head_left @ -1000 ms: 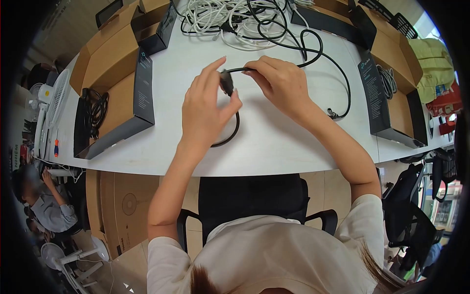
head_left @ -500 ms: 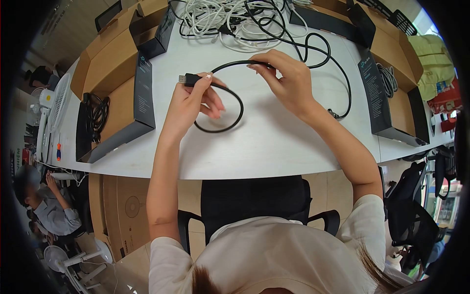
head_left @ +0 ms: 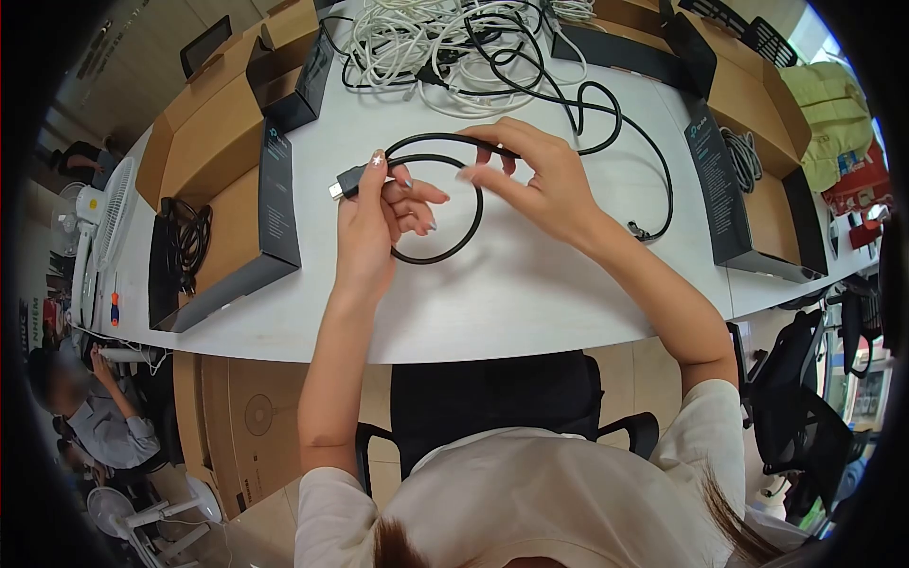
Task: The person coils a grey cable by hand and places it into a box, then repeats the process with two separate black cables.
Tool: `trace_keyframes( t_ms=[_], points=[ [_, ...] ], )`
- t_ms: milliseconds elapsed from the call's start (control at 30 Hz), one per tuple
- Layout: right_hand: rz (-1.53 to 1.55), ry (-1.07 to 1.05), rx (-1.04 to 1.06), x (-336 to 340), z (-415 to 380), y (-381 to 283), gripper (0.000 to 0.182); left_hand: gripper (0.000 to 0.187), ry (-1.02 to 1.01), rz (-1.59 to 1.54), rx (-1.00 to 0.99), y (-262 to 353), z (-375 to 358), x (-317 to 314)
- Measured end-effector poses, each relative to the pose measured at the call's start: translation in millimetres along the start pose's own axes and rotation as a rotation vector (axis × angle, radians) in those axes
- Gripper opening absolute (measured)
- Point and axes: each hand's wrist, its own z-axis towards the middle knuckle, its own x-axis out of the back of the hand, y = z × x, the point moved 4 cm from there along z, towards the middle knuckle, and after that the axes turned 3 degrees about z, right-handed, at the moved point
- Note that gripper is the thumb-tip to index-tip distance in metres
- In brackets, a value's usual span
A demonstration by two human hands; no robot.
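- Currently the left hand [head_left: 374, 222] is closed on the black cable [head_left: 453, 251] just behind its plug [head_left: 347, 180]; thumb and forefinger pinch it, the other fingers curl under. The plug sticks out past the thumb, pointing away from the loop toward the long dark box [head_left: 273, 199].
- From that pinch, the black cable runs in one round loop that hangs between the two hands, its lower arc close over the white table [head_left: 530, 284]; whether it touches the table cannot be told.
- The right hand [head_left: 535, 180] sits on the far side of the loop from the plug. Its fingers are bent over the upper strand of the black cable and grip it loosely, forefinger stretched along the strand.
- Beyond the right hand, the black cable carries on across the white table in a wide bend and ends in a small connector [head_left: 644, 230] lying on the table, near the right forearm.
- Behind the loop, at the far edge of the white table, lies a tangled pile of white and black cords [head_left: 426, 43].
- Open cardboard boxes [head_left: 204, 142] stand beside the long dark box, on the plug side of the loop; one holds a coiled black cord [head_left: 187, 232].
- Another dark box [head_left: 734, 189] with cardboard stands past the small connector.
- Below the table's near edge, a black chair [head_left: 492, 398].
- Another person [head_left: 90, 417] sits low at the frame's edge, well apart.
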Motion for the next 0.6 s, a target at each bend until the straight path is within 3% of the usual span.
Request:
trace_keyframes(
  t_ms=[67,200,267,333,367,467,500,600],
  points=[
    [-0.072,-0.057,0.064,2,2,-5,0.024,0.033,0.023,-0.117,-0.048,2,-4,-7],
    [-0.007,-0.043,0.078,-1,-2,12,0.025,0.033,-0.058,-0.045,-0.097,-2,-13,-16],
    [-0.028,-0.024,0.105,-2,-2,15,0.022,0.039,-0.201,-0.019,-0.092,-6,-16,-12],
    [-0.052,-0.021,0.140,-2,-3,14,0.020,0.053,-0.375,-0.044,-0.130,-9,-17,-7],
    [-0.067,-0.029,0.162,-2,-2,11,0.019,0.086,-0.502,-0.076,-0.137,-10,-17,-2],
    [-0.046,-0.071,0.243,-4,-3,5,0.020,0.107,-0.604,-0.479,0.157,3,-24,-1],
    [-0.027,-0.088,0.273,-6,-4,4,0.021,0.103,-0.630,-0.533,0.194,2,-24,3],
    [-0.085,-0.149,0.393,-12,-8,-4,0.024,0.081,-0.698,-0.245,0.295,-10,-22,13]
  ],
)
